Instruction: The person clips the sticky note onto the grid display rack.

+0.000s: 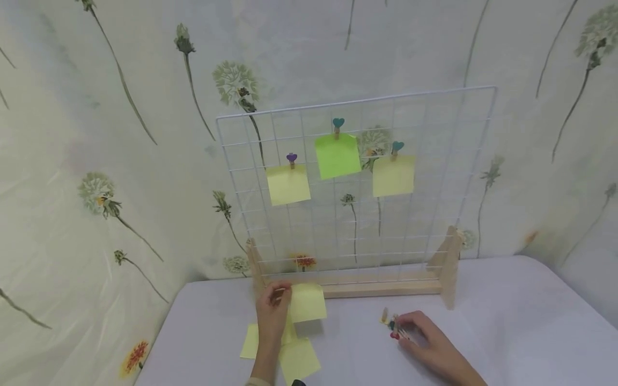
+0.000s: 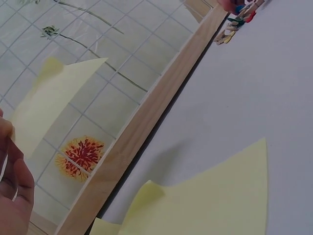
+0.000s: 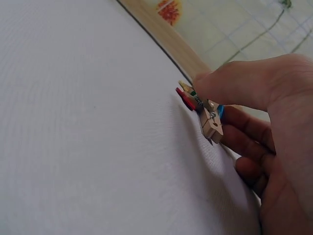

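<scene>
My left hand [image 1: 273, 313] pinches a pale yellow sticky note [image 1: 309, 303] by its left edge, raised above the table in front of the rack's wooden base. Beneath that hand, more yellow sticky notes [image 1: 299, 360] lie overlapping on the white cloth. On the right, my right hand [image 1: 432, 343] reaches into a small cluster of clothespins. Its thumb and fingers pinch a small wooden clothespin [image 3: 211, 126] with a blue part behind it. A red-topped clothespin [image 3: 185, 99] lies beside it, close to the thumb; the others are partly hidden by the hand.
A white wire grid [image 1: 357, 102] stands upright on a wooden base [image 1: 386, 289] at the back. Clipped to it are a yellow note [image 1: 288, 185], a green note [image 1: 338, 156] and another yellow note [image 1: 393, 178], each under a heart-topped clothespin. Behind hangs floral cloth [image 1: 159, 64].
</scene>
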Motion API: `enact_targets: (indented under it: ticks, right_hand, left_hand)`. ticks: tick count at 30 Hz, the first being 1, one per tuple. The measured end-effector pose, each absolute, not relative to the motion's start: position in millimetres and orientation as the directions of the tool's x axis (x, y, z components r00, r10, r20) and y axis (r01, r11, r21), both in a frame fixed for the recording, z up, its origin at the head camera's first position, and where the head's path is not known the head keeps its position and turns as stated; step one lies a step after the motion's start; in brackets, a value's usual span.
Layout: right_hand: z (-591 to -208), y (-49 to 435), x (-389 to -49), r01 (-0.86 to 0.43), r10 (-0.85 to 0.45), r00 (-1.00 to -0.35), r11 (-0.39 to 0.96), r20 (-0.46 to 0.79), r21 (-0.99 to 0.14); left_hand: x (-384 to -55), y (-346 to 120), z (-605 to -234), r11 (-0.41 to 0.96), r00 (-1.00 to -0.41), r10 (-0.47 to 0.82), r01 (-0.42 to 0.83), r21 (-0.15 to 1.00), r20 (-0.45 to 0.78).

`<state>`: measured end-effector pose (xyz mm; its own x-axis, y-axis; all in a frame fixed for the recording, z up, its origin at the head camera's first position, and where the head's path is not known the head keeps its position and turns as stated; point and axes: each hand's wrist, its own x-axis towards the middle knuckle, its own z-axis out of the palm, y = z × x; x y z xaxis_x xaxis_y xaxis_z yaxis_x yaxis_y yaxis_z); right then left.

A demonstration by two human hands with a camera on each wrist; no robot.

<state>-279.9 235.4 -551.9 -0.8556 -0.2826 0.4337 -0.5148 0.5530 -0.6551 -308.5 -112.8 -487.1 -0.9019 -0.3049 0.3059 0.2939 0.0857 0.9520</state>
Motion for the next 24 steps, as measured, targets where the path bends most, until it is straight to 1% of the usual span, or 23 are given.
enact_targets:
  ticks: [4, 6, 12, 19, 21, 24]
  right_hand:
    - [-549, 236, -280, -0.470, -0.262, -0.882, 0.556, 0.391, -0.686]
    - [-548, 236, -279, -0.475, -0.262, -0.879, 0.546, 0.398, -0.690]
    - [-549, 235, -277, -0.459, -0.253, -0.888, 0.538, 0.385, -0.707]
    - [-553, 236, -279, -0.397, -0.225, -0.918, 0.571, 0.328, -0.719]
    - [-553, 236, -279, -0.400, -0.222, -0.916, 0.564, 0.334, -0.722]
    - [-554, 236, -280, -0.449, -0.236, -0.892, 0.561, 0.385, -0.695]
  left_hand:
    - [-312, -111, -490, 0.092, -0.888, -0.328, 0.308, 0.947, 0.321]
    - [-315, -111, -493, 0.092, -0.883, -0.337, 0.315, 0.945, 0.327]
    - [-304, -107, -474, 0.108, -0.876, -0.336, 0.330, 0.938, 0.347]
    - [-303, -104, -465, 0.136, -0.885, -0.336, 0.293, 0.946, 0.323]
    - [-305, -104, -464, 0.142, -0.888, -0.334, 0.286, 0.948, 0.318]
    - [-309, -105, -462, 0.136, -0.894, -0.332, 0.269, 0.953, 0.300]
